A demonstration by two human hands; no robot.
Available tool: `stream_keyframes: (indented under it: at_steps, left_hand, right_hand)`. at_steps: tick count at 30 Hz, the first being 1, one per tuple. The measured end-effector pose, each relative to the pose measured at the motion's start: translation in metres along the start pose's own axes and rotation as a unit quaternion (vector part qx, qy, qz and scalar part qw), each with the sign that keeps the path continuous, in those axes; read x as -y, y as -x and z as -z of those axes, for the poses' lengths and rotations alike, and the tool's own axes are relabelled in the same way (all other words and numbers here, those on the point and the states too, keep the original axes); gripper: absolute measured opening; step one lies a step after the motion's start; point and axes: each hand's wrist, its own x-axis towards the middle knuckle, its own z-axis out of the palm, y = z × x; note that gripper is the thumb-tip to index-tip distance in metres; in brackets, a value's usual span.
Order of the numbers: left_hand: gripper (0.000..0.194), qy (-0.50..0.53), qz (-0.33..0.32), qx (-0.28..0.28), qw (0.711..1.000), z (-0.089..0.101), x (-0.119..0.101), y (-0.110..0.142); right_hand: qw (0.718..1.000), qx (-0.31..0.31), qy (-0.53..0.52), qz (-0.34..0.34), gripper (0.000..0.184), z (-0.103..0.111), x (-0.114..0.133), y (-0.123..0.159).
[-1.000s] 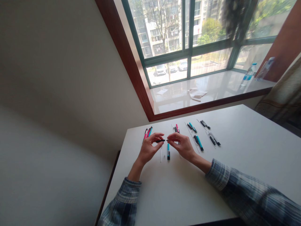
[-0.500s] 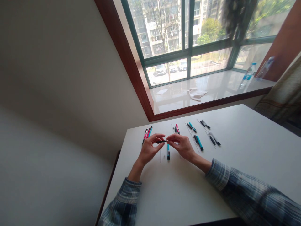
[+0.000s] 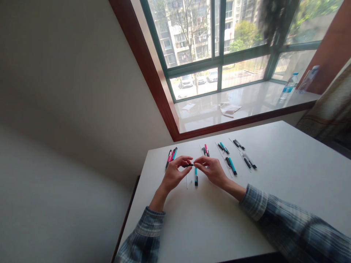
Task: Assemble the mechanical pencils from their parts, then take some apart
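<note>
My left hand (image 3: 174,175) is closed in a pinch on a short black pen barrel part (image 3: 187,165), held roughly level above the table. The fingertips of my right hand (image 3: 214,171) are pinched at the right end of this part, on a small tip piece they mostly cover. Just below the hands lie a turquoise pen barrel (image 3: 196,178) with a black end and a thin white refill (image 3: 187,182). Left of my left hand, several pens (image 3: 171,157) in pink, black and turquoise rest side by side.
On the white table (image 3: 219,226), sets of pen parts lie beyond and right of my hands: a pink set (image 3: 206,149), turquoise sets (image 3: 233,166) and black-and-clear sets (image 3: 249,162). A water bottle (image 3: 288,87) and a crumpled cloth (image 3: 229,109) are on the windowsill.
The small metallic piece between my hands now shows less, as my right fingertips sit closer to the black barrel part. Both hands otherwise stay in place.
</note>
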Motion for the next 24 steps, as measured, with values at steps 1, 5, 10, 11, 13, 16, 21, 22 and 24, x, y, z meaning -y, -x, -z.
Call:
stream_keyframes:
  at_steps: [1, 5, 10, 11, 13, 16, 21, 22, 24]
  left_hand:
    - [0.029, 0.002, 0.0, 0.0, 1.0, 0.0, 0.0, 0.0001]
    - [0.03, 0.009, 0.003, -0.002, 1.0, 0.0003, 0.0004, 0.0001]
    - [0.03, 0.006, 0.003, -0.004, 1.0, 0.001, 0.0002, -0.0003]
    - [0.03, 0.006, 0.002, -0.004, 1.0, 0.001, 0.0001, -0.0003]
    - [0.03, 0.009, -0.001, -0.006, 1.0, 0.001, 0.0, -0.0003]
    - [0.03, 0.017, -0.004, -0.007, 1.0, 0.0008, -0.0003, -0.0006]
    - [0.03, 0.024, -0.001, -0.012, 1.0, 0.0002, -0.0011, -0.0014]
    - [0.029, 0.024, -0.001, -0.012, 1.0, 0.0001, -0.001, -0.0014]
    - [0.029, 0.02, -0.002, -0.012, 1.0, 0.0, -0.0004, -0.0014]
  right_hand:
    - [1.0, 0.002, -0.004, 0.0, 0.016, 0.0, 0.0003, 0.0]
    - [1.0, 0.002, -0.03, -0.001, 0.019, -0.0013, -0.001, 0.0008]
    - [1.0, 0.001, -0.021, 0.007, 0.017, -0.0016, -0.0032, 0.0015]
    - [1.0, 0.0, -0.016, 0.008, 0.017, -0.0014, -0.0032, 0.0015]
    - [1.0, -0.004, -0.004, 0.009, 0.016, -0.0007, -0.0033, 0.0014]
    - [1.0, -0.006, 0.009, 0.008, 0.014, 0.0, -0.0031, 0.0012]
    - [1.0, 0.001, 0.014, 0.008, 0.015, 0.0004, -0.0017, 0.0014]
    - [1.0, 0.003, 0.015, 0.008, 0.015, 0.0005, -0.0011, 0.0015]
    - [1.0, 0.008, 0.018, 0.008, 0.016, 0.0007, 0.0001, 0.0014]
